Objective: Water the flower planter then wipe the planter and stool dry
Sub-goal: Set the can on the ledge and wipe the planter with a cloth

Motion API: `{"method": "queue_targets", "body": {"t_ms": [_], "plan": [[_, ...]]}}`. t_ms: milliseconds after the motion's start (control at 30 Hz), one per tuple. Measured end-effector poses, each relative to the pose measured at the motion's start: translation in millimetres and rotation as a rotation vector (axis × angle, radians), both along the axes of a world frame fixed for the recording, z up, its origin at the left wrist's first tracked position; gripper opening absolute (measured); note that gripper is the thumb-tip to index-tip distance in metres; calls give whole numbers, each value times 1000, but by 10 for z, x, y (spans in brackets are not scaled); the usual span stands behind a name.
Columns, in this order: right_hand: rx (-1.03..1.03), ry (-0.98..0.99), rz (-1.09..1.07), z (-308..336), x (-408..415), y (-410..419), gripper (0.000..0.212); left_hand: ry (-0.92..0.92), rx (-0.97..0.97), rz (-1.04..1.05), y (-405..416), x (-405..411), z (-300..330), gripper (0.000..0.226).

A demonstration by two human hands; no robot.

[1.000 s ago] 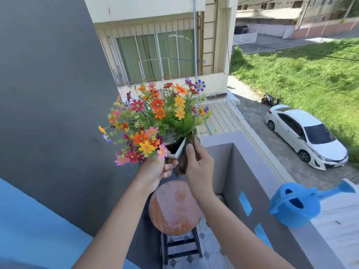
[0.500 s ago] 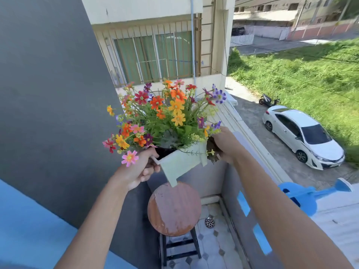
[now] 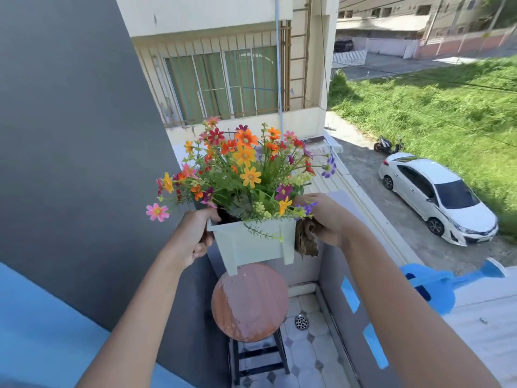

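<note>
Holding the planter (image 3: 253, 243) clear of the stool (image 3: 249, 302), you have it in the air directly above the round seat, not touching it. Your left hand (image 3: 194, 238) is closed on the left end at the rim, thumb over the edge. Your right hand (image 3: 326, 218) presses a brown cloth (image 3: 306, 242) against the right end wall; whether those fingers curl under the rim cannot be told. The planter is a pale rectangular box on short corner legs, its long axis running left to right across your view, opening upward, sitting close to level with the left end slightly nearer you. The flowers (image 3: 243, 169) stand upright and spread well beyond the rim on both sides. Judgement: the box looks rigid and thin-walled, probably light, though any water in it would add weight and could slop. The walls may be slick where wet, so keep hold at the two ends under the rim rather than on the stems, which look thin and easily bent. The seat shows a pale patch, possibly wet. A blue watering can (image 3: 436, 287) rests on the ledge to your right, well apart.
</note>
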State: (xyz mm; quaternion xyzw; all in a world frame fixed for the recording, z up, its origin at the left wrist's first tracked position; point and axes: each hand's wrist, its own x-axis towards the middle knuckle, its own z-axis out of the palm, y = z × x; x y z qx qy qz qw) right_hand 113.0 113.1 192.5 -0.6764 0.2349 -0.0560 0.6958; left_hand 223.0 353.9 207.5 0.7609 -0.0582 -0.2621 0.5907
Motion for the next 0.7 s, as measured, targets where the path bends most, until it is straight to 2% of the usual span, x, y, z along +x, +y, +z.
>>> {"method": "queue_targets", "body": {"t_ms": [67, 167, 300, 467, 533, 600, 700], "plan": [[-43, 29, -43, -4, -15, 29, 46, 2, 10, 26, -16, -5, -14, 31], [-83, 47, -51, 24, -35, 87, 34, 24, 27, 43, -5, -30, -34, 32], [-96, 87, -69, 15, -75, 106, 55, 35, 39, 54, 7, -49, -94, 35], [-106, -40, -174, -133, -45, 218, 38, 1, -151, 42, -22, -8, -133, 41], [-34, -82, -231, -221, -29, 263, 35, -109, -171, 103, -36, -1, -175, 39], [26, -108, -281, -246, -26, 324, 34, -330, -29, 202, -52, -81, -238, 32], [32, -144, -367, -275, 22, 360, 54, -604, 187, 271, -124, -432, -370, 33]]}}
